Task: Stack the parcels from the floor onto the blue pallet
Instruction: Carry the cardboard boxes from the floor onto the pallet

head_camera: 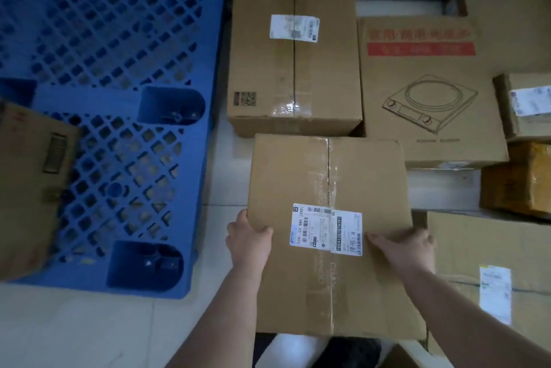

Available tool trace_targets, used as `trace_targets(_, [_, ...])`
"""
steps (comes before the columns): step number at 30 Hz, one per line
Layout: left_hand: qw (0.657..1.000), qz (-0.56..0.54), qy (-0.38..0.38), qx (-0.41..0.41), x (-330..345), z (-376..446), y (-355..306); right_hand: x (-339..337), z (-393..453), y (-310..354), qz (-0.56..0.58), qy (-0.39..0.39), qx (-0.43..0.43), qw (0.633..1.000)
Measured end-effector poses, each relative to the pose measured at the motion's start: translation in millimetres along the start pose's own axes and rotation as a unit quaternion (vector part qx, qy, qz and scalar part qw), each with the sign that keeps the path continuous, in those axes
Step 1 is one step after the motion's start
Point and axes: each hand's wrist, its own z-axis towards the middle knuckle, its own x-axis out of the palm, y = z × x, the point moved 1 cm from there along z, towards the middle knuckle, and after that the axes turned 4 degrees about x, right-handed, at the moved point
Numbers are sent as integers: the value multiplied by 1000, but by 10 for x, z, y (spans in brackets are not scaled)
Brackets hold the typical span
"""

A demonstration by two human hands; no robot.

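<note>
A brown taped parcel with a white shipping label sits right in front of me, held up off the floor. My left hand grips its left edge and my right hand grips its right edge, thumbs on top. The blue lattice pallet lies on the floor to the left. One brown parcel rests on the pallet's near left corner, partly cut off by the frame.
A tall taped carton stands beyond the held parcel, beside the pallet. A flat carton with a cooker drawing lies right of it. Smaller parcels, a yellow-taped one and a labelled carton crowd the right. White tiles lie near left.
</note>
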Motion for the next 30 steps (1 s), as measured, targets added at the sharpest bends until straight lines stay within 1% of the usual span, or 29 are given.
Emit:
trace_targets(4, [996, -13, -82, -26, -1061, -135, 75, 188, -873, 629, -4, 38, -51, 998])
trace_targets(8, [988, -23, -143, -45, -2028, -163, 320, 596, -1676, 1118, -12, 72, -102, 992])
trace_targets(11, [983, -23, -171, -67, -2663, -76, 556, 981, -2186, 1417, -18, 80, -134, 988])
trace_targets(13, [983, -24, -175, -59, -3023, 73, 704, 1246, -2423, 1581, -21, 79, -135, 987])
trace_targets(17, [987, -5, -162, -16, -3586, 601, 905, 1789, -2711, 1821, -10, 80, -128, 989])
trace_targets(19, [989, 31, -145, -17, -3750, 896, 1028, 2085, -2791, 1903, -16, 100, -143, 985])
trace_targets(20, [991, 53, -123, -28, -3786, 1026, 1110, 2244, -2823, 1939, -29, 120, -154, 980])
trace_targets(22, [995, 75, -53, -46, -3733, 1218, 1292, 2567, -2881, 2007, -90, 177, -170, 965])
trace_targets(23, [996, 77, -15, -51, -3659, 1271, 1396, 2718, -2912, 2029, -115, 204, -164, 958])
trace_targets(26, [993, 85, 64, -60, -3383, 1315, 1696, 3046, -2984, 2046, -122, 239, -118, 956])
trace_targets(28, [987, 131, 86, -46, -3252, 1298, 1842, 3114, -3004, 2045, -106, 236, -113, 959])
trace_targets(30, [982, 177, 69, -23, -3191, 1241, 1900, 3062, -3013, 2047, -118, 237, -113, 958])
